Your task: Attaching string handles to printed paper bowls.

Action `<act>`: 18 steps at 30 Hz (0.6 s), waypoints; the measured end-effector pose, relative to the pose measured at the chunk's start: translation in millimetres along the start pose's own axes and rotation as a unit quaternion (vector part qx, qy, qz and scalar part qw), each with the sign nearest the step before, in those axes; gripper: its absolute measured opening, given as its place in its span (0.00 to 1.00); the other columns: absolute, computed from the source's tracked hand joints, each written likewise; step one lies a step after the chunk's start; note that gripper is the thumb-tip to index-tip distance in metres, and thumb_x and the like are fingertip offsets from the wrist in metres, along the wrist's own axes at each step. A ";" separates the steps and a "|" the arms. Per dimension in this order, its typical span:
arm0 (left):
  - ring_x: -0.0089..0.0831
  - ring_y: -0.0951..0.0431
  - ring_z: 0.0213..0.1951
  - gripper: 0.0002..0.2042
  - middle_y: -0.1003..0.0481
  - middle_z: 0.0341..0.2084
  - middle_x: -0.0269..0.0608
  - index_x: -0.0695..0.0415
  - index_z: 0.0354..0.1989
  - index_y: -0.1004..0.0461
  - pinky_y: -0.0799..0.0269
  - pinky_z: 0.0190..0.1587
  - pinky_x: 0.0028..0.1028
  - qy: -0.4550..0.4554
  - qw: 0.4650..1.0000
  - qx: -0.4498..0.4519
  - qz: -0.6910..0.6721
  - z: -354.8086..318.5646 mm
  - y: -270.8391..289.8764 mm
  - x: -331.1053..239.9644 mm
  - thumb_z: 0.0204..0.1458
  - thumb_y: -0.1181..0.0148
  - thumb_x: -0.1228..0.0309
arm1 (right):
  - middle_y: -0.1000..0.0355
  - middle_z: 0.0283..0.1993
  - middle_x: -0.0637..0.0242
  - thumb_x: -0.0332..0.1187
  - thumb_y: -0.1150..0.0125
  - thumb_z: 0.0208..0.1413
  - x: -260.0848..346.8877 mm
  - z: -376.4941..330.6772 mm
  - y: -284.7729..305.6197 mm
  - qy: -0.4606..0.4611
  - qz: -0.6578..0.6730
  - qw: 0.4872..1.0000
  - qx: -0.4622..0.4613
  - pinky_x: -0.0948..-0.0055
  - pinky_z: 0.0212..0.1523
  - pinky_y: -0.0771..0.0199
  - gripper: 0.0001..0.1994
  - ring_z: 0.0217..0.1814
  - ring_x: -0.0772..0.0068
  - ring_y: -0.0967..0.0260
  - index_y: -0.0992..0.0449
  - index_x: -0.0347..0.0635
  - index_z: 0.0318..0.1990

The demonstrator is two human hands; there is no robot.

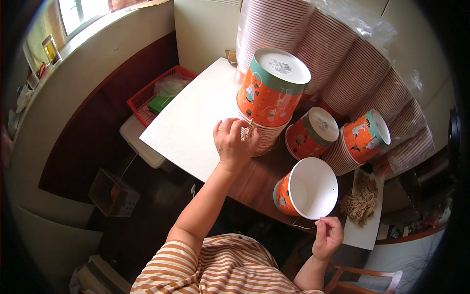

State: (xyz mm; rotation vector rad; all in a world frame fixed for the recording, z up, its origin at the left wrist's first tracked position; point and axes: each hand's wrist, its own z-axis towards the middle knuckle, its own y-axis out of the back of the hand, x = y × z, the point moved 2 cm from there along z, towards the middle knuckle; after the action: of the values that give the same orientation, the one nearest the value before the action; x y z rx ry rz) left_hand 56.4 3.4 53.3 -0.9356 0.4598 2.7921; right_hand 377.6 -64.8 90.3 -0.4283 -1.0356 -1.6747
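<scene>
My left hand [234, 142] reaches to the side of a stack of orange and green paper buckets [271, 100], which stand upside down. Its fingers are closed around a small bunch of beige cords [248, 132] at the stacked rims. My right hand [327, 237] pinches a thin cord [304, 227] just below the rim of a single paper bucket [313, 188]. This bucket lies tilted with its white inside toward me, and a small dark hole shows in its wall near the rim.
Behind stand tall plastic-wrapped stacks of paper buckets [323, 54]. Another upturned bucket [312, 132] and a short stack [360, 142] are at the right. A heap of beige cords [361, 201] lies on a white board. A red basket [156, 93] stands left of the white table top [191, 117].
</scene>
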 end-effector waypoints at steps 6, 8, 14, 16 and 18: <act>0.37 0.26 0.36 0.11 0.27 0.30 0.36 0.53 0.28 0.29 0.35 0.52 0.42 -0.021 0.999 -0.017 0.030 3.0 -3.6 -6.3 0.37 0.33 0.70 | 0.29 0.27 0.63 0.21 0.41 0.50 -0.7 0.2 -0.3 -0.003 0.003 1.000 -0.006 0.80 0.29 0.34 0.04 0.27 0.75 0.33 0.27 0.35 0.34; 0.37 0.26 0.37 0.09 0.28 0.31 0.36 0.53 0.28 0.28 0.36 0.55 0.46 -0.022 0.999 -0.015 0.037 3.3 -3.9 -6.7 0.37 0.34 0.71 | 0.29 0.27 0.63 0.21 0.41 0.50 -1.3 0.2 0.1 -0.002 0.002 1.000 -0.006 0.80 0.29 0.34 0.04 0.27 0.75 0.33 0.27 0.35 0.34; 0.35 0.26 0.37 0.07 0.27 0.31 0.34 0.52 0.24 0.29 0.39 0.56 0.51 -0.013 1.000 -0.016 0.024 3.3 -6.9 -3.8 0.38 0.36 0.72 | 0.30 0.26 0.64 0.20 0.40 0.50 -1.3 0.1 2.3 -0.002 -0.005 1.000 -0.006 0.81 0.28 0.35 0.04 0.26 0.76 0.34 0.27 0.35 0.34; 0.35 0.25 0.37 0.07 0.27 0.31 0.34 0.52 0.24 0.29 0.39 0.57 0.51 -0.015 0.999 -0.016 0.026 3.3 -6.6 -3.5 0.38 0.36 0.72 | 0.30 0.26 0.64 0.20 0.40 0.50 -1.4 0.0 1.6 0.002 -0.002 1.000 -0.008 0.81 0.28 0.35 0.04 0.26 0.76 0.34 0.27 0.35 0.34; 0.35 0.25 0.36 0.07 0.27 0.30 0.34 0.52 0.24 0.29 0.39 0.57 0.51 -0.017 0.999 -0.018 0.028 3.1 -6.3 -1.7 0.38 0.36 0.71 | 0.30 0.26 0.64 0.20 0.40 0.50 -1.1 0.5 1.4 -0.001 0.001 1.000 -0.007 0.81 0.28 0.35 0.05 0.26 0.77 0.34 0.27 0.35 0.34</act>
State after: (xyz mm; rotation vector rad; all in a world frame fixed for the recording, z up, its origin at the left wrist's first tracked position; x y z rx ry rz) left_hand 57.5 10.3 55.2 -0.8930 0.4404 2.8716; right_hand 379.1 -63.9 90.4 -0.4389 -1.0251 -1.6811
